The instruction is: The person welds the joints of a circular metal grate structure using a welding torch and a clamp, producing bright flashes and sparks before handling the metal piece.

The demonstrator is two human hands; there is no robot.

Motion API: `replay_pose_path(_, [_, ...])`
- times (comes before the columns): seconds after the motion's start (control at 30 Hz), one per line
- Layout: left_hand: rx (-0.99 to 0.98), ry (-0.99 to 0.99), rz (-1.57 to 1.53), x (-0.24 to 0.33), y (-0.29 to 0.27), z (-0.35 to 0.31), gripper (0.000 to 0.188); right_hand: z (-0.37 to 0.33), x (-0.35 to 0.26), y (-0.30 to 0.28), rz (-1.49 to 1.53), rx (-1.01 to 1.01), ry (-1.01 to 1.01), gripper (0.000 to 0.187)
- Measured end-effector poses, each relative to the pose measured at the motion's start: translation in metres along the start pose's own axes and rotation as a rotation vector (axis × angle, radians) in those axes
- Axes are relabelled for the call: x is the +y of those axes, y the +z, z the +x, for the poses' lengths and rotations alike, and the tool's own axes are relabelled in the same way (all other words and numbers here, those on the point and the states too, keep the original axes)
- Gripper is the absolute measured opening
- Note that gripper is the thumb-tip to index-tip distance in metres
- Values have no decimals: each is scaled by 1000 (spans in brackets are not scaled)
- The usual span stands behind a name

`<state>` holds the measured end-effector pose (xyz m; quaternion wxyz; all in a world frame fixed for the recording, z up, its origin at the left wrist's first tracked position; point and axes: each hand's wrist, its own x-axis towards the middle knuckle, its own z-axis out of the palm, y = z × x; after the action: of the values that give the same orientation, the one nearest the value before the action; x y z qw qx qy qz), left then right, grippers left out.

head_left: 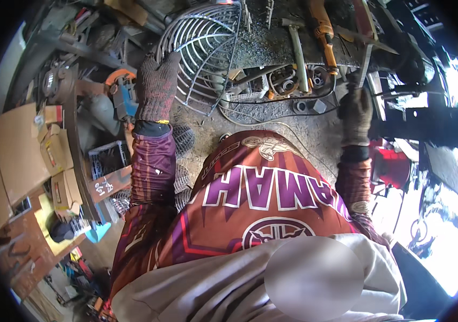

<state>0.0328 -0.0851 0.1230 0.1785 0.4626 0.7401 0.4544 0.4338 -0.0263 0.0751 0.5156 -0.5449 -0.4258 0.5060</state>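
Note:
My left hand (157,88), in a dark knitted glove, closes over the left rim of a round wire grille (207,37). The grille is made of curved metal rods in rings with cross ribs, and it leans on the workbench edge. My right hand (355,115), also gloved, is closed round the handle of a chipping hammer (367,53), whose long narrow head tapers to a point. An orange angle grinder (322,32) and a hammer with a pale handle (297,53) lie on the bench between my hands.
The dark bench top (272,45) is strewn with metal grit. Cables (288,126) trail across the floor beneath it. Cardboard boxes (19,150), a blue-and-orange machine (124,96) and a crate (108,160) stand at left. A red object (393,167) is at right.

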Motion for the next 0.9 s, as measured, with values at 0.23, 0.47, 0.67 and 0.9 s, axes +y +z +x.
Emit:
replay_pose_path(0.23, [-143, 568, 746, -10, -1, 25, 32, -86, 46, 54, -618, 76, -283, 24])
replay_pose_path(0.47, [-483, 377, 231, 6, -5, 38, 37, -100, 48, 113, -694, -329, -126, 20])
replay_pose_path(0.67, [-453, 516, 345, -1, -2, 42, 36, -89, 34, 133, -937, -268, -462, 32])
replay_pose_path(0.9, [-139, 1196, 658, 0, 6, 36, 28, -81, 47, 126, -967, -377, -555, 30])
